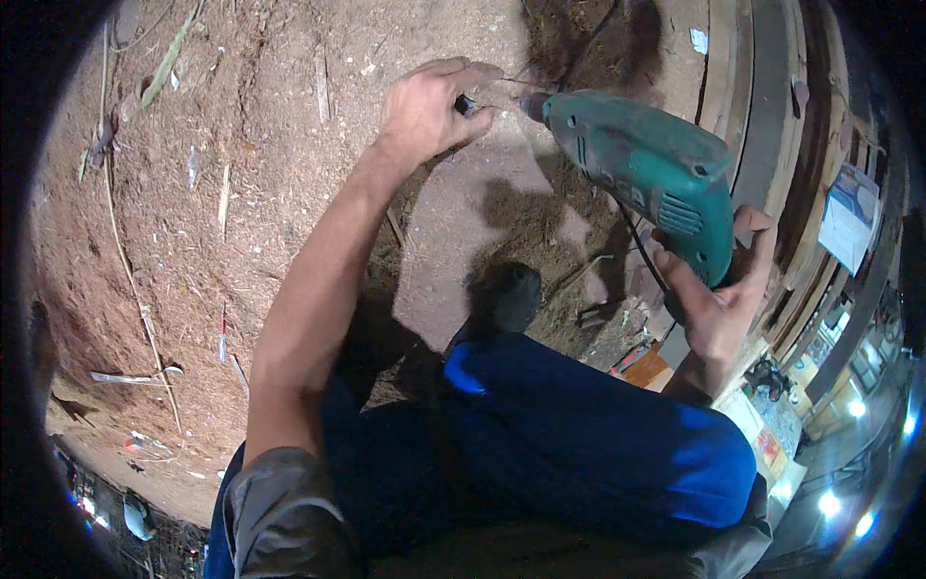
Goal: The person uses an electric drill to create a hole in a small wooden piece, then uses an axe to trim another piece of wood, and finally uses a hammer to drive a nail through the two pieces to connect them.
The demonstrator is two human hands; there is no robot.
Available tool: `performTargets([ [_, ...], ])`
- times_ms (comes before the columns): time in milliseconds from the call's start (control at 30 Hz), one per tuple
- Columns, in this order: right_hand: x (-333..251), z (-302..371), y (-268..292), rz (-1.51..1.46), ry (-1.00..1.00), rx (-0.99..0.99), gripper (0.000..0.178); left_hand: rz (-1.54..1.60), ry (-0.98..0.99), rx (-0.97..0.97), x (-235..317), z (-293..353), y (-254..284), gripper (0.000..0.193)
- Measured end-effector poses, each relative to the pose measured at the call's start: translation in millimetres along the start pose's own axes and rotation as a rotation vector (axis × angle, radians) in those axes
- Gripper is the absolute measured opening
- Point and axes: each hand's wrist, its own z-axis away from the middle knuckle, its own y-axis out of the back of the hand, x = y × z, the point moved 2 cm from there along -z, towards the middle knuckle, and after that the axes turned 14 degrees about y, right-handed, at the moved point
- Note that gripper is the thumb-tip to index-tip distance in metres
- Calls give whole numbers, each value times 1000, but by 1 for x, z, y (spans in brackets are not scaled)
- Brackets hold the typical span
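Note:
A green power drill [646, 154] lies almost level across the upper right, its dark chuck [533, 106] pointing left. My right hand [719, 304] is closed around its rear handle end. Opposite the chuck, a short distance away, my left hand [429, 106] curls with thumb and forefinger toward the drill's tip. A small dark thing [465, 103] shows between those fingers, too little of it visible to name. Whether a bit in the chuck reaches the fingers is hard to make out. A black cord [639, 241] runs beside the drill's handle.
Long wooden boards [772, 106] are stacked along the right. Below my hands is a dusty dirt floor [280, 145] with wood scraps and a long thin stick [121, 232]. My blue-trousered knee [617, 425] is bent in front. A red-and-white slim tool [223, 333] lies at left.

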Motion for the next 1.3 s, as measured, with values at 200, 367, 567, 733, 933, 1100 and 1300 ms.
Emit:
performTargets([
  [200, -2, 0, 1, 44, -75, -4, 62, -35, 4, 23, 1, 0, 0, 46],
  [367, -8, -1, -5, 103, -61, 1, 64, -44, -6, 28, -1, 0, -1, 46],
  [567, -29, -10, 1, 236, -156, -283, 62, -35, 0, 19, -2, 0, -3, 46],
  [733, -17, -7, 0, 247, -303, -362, 48, -28, -18, 18, -3, 0, -2, 46],
  [933, -5, 8, 3, 236, -436, -236, 37, -29, -31, 34, -5, -1, -5, 48],
  [1100, -5, 10, -5, 254, -360, -274, 32, -43, -17, 20, -6, -1, -4, 48],
  [1300, -14, 9, -10, 241, -421, -209, 33, -22, 13, -21, -5, -3, -3, 45],
])
